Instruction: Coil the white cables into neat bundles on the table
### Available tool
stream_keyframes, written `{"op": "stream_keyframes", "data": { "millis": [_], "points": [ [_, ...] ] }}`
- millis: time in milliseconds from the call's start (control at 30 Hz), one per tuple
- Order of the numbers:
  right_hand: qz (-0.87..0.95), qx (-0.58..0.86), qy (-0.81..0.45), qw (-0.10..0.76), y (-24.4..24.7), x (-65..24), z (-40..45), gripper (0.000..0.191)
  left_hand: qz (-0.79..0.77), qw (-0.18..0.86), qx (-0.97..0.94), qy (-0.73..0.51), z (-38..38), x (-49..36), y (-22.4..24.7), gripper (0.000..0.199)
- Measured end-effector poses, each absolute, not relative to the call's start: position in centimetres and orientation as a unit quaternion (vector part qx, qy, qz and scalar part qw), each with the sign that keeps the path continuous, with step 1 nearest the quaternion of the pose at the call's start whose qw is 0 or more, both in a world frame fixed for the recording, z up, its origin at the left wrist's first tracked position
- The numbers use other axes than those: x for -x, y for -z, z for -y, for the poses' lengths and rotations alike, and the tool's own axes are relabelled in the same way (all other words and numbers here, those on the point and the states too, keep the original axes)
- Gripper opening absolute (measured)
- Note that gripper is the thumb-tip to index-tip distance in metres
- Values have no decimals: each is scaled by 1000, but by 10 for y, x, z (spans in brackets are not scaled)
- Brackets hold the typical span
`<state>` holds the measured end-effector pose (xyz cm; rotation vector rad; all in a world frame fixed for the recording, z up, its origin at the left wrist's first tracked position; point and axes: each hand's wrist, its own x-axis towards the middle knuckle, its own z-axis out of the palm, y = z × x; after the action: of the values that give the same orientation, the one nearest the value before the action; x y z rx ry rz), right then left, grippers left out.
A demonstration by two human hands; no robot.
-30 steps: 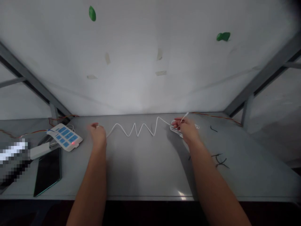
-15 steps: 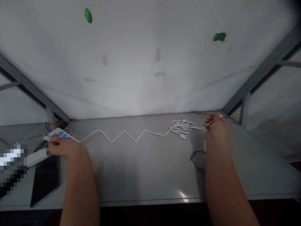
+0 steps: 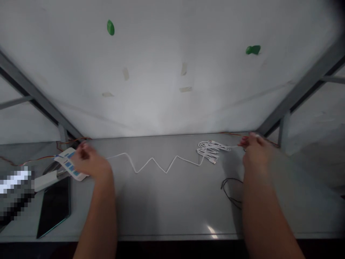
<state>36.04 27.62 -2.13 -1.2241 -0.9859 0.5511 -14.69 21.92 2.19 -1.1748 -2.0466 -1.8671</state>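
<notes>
A white cable (image 3: 152, 158) zigzags across the far side of the worktop (image 3: 175, 205), pinched at right by the right hand (image 3: 256, 148). The left hand (image 3: 91, 162) half-curls near a power strip (image 3: 69, 167), its hold too blurred to tell.

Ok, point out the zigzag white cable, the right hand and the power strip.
Zigzag white cable (image 3: 166, 172): head view, on a lower bend.
Right hand (image 3: 256, 150): head view, on the back of the hand.
Power strip (image 3: 70, 167): head view, on its blue socket area.
</notes>
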Motion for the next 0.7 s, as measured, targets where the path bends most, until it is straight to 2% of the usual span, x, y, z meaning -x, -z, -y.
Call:
{"op": "stream_keyframes", "data": {
  "millis": [33,67,100,167,300,367,500,700],
  "points": [
    [401,548,-188,710,14,-338,-276,32,679,79,391,617,-221,138,-18,35],
    [419,544,-180,705,8,-315,-274,32,676,86,397,614,-223,129,-14,35],
    [458,541,-173,684,3,-291,-272,35,671,85,410,613,-225,117,-10,34],
    [554,530,-192,612,0,-247,-265,34,639,18,479,601,-228,92,0,30],
    [696,475,-231,486,15,-186,-251,18,574,-120,591,554,-227,48,20,20],
    [731,448,-250,451,27,-168,-248,15,543,-163,630,531,-227,37,29,16],
    [764,398,-258,438,40,-153,-248,21,502,-220,668,503,-231,31,43,12],
    [772,387,-245,441,41,-158,-257,28,486,-240,678,497,-236,32,48,13]
  ]
}}
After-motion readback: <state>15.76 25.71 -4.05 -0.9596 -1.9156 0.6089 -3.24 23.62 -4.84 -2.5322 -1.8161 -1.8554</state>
